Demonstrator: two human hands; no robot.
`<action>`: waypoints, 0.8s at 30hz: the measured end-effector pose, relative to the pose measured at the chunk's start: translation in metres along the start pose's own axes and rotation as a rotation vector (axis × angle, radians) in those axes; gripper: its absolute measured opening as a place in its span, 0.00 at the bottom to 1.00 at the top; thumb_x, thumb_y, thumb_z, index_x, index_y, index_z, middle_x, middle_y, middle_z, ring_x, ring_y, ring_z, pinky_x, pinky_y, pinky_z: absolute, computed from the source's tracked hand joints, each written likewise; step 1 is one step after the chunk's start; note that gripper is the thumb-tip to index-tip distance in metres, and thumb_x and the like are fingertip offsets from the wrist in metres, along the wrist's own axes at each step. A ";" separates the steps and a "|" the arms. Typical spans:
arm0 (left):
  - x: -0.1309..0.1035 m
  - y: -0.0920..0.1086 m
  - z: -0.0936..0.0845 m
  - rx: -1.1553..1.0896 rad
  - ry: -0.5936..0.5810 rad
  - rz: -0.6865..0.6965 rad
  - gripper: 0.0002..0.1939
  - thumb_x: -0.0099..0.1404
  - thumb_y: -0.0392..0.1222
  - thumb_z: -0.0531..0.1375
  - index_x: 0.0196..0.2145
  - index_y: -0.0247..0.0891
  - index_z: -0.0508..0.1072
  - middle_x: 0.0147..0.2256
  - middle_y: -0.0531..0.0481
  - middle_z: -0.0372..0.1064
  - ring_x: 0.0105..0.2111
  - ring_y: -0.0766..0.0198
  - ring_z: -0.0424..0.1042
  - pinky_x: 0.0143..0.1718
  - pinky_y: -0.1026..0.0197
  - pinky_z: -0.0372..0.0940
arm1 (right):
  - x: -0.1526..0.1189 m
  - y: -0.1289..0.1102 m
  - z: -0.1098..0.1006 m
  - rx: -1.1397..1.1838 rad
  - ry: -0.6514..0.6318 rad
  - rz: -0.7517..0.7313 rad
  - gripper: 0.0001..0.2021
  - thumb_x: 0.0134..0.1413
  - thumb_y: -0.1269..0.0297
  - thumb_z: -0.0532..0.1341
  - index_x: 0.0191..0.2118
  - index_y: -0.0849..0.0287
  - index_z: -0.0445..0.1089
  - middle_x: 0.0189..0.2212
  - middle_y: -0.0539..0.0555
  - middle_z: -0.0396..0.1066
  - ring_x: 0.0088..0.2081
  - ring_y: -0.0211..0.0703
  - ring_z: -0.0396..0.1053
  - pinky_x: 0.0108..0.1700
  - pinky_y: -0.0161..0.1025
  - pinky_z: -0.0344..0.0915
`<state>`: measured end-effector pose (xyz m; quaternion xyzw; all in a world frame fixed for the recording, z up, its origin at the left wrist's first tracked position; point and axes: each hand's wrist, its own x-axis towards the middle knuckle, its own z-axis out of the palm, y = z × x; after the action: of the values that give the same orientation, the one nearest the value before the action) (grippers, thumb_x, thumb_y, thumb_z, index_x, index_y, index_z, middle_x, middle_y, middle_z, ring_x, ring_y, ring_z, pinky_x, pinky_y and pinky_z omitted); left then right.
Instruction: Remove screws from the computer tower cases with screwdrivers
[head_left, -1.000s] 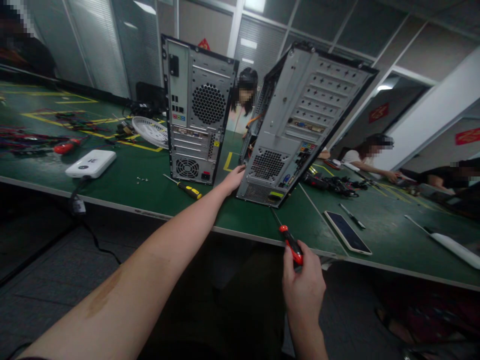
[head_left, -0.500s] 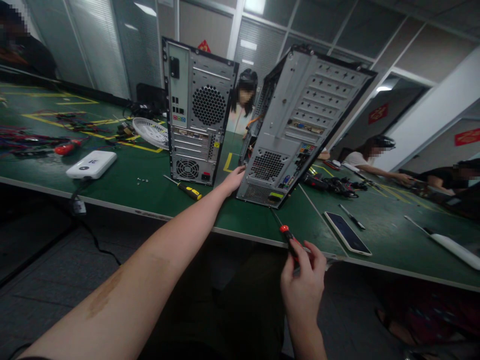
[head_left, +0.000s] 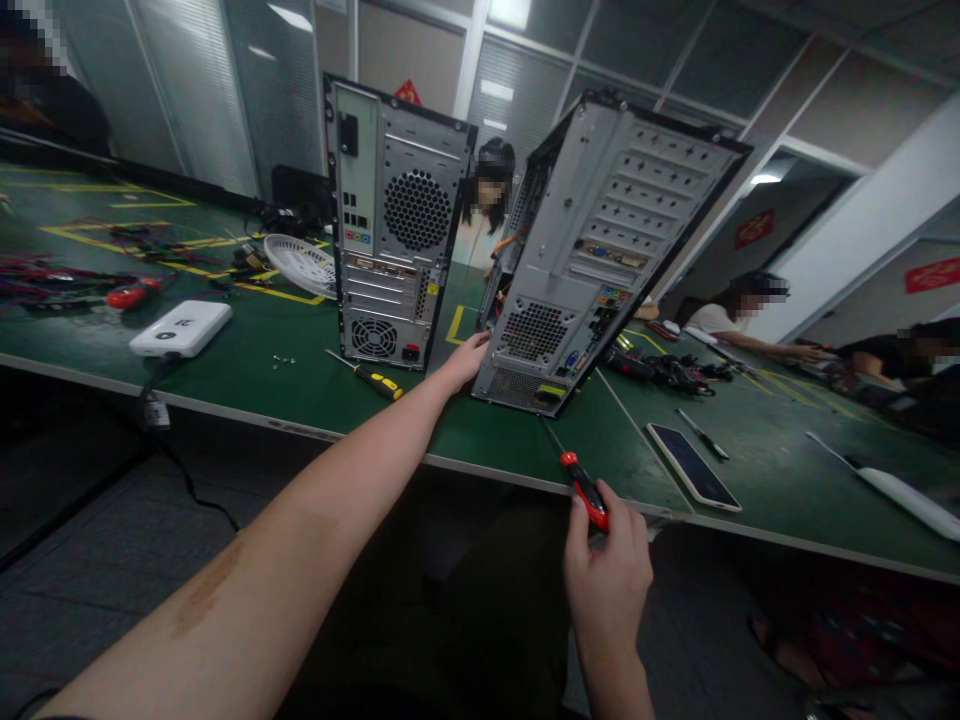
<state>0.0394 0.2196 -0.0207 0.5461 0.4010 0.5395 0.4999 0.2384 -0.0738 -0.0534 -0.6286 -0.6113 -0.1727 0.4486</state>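
A grey metal computer case (head_left: 536,270) stands on the green table with its back panel facing me. At its lower left edge is my left hand (head_left: 469,362), gripping the case, its fingertips hidden behind the edge. In my right hand (head_left: 611,560), thumb and fingers close on the handle end of a red and black screwdriver (head_left: 590,492). The shaft points up and forward to the bottom edge of the case; I cannot tell whether its tip touches. A second computer case (head_left: 394,230) stands upright to the left, with a yellow and black screwdriver (head_left: 379,382) before it.
Small screws (head_left: 283,361) and a white power bank (head_left: 182,330) lie at the left. A phone (head_left: 691,465), a pen (head_left: 703,433) and a white-handled tool (head_left: 907,500) lie right. Cables (head_left: 667,370) and a white basket (head_left: 298,262) are farther back. Other people sit around the table.
The fingers of my right hand have shifted back along the screwdriver's handle, showing more of it. My left hand and both cases keep their places.
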 end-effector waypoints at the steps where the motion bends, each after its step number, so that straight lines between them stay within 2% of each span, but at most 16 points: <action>1: 0.000 0.000 0.000 -0.006 0.002 0.002 0.28 0.68 0.54 0.63 0.62 0.40 0.75 0.63 0.43 0.75 0.63 0.49 0.72 0.63 0.53 0.65 | 0.000 0.000 0.000 -0.002 -0.002 -0.005 0.17 0.72 0.56 0.59 0.57 0.61 0.73 0.47 0.63 0.75 0.49 0.55 0.76 0.51 0.51 0.72; 6: -0.001 0.001 0.000 0.002 0.007 -0.004 0.30 0.66 0.56 0.64 0.61 0.41 0.75 0.63 0.43 0.75 0.63 0.47 0.72 0.64 0.50 0.64 | 0.007 0.005 0.001 -0.043 -0.059 -0.024 0.14 0.71 0.57 0.57 0.53 0.59 0.72 0.46 0.62 0.74 0.47 0.54 0.76 0.48 0.49 0.72; 11: -0.002 0.002 -0.001 0.002 -0.008 -0.006 0.29 0.68 0.55 0.63 0.62 0.40 0.74 0.65 0.41 0.72 0.65 0.47 0.71 0.65 0.50 0.64 | 0.023 0.012 -0.002 -0.162 -0.246 -0.117 0.14 0.72 0.59 0.54 0.54 0.59 0.70 0.41 0.58 0.73 0.36 0.50 0.74 0.37 0.43 0.69; 14: -0.002 0.003 0.000 0.017 -0.014 -0.012 0.30 0.69 0.55 0.62 0.63 0.39 0.73 0.66 0.40 0.70 0.65 0.47 0.70 0.65 0.49 0.64 | 0.037 0.012 -0.008 -0.318 -0.334 -0.218 0.12 0.72 0.61 0.54 0.53 0.59 0.70 0.40 0.56 0.72 0.31 0.45 0.72 0.30 0.39 0.64; 17: -0.002 0.002 0.000 0.016 -0.018 -0.019 0.30 0.70 0.54 0.61 0.64 0.39 0.72 0.67 0.40 0.70 0.65 0.47 0.71 0.65 0.50 0.64 | 0.054 0.010 -0.016 -0.487 -0.383 -0.390 0.12 0.73 0.62 0.54 0.51 0.60 0.71 0.36 0.55 0.71 0.27 0.43 0.70 0.26 0.37 0.56; 21: -0.001 0.001 -0.001 0.013 -0.010 -0.018 0.29 0.69 0.55 0.62 0.63 0.40 0.73 0.66 0.41 0.71 0.64 0.48 0.71 0.64 0.51 0.64 | 0.074 0.008 -0.024 -0.654 -0.473 -0.607 0.11 0.73 0.64 0.55 0.48 0.62 0.73 0.31 0.54 0.71 0.26 0.42 0.70 0.25 0.39 0.48; 24: 0.001 -0.002 -0.001 0.005 -0.008 -0.010 0.29 0.68 0.55 0.62 0.63 0.41 0.74 0.65 0.42 0.72 0.63 0.48 0.72 0.64 0.50 0.64 | 0.081 0.005 -0.025 -0.715 -0.523 -0.657 0.11 0.71 0.64 0.56 0.48 0.63 0.73 0.29 0.54 0.72 0.23 0.42 0.70 0.25 0.39 0.42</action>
<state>0.0387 0.2206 -0.0222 0.5477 0.4031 0.5338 0.5026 0.2665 -0.0431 0.0204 -0.5397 -0.7698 -0.3387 -0.0370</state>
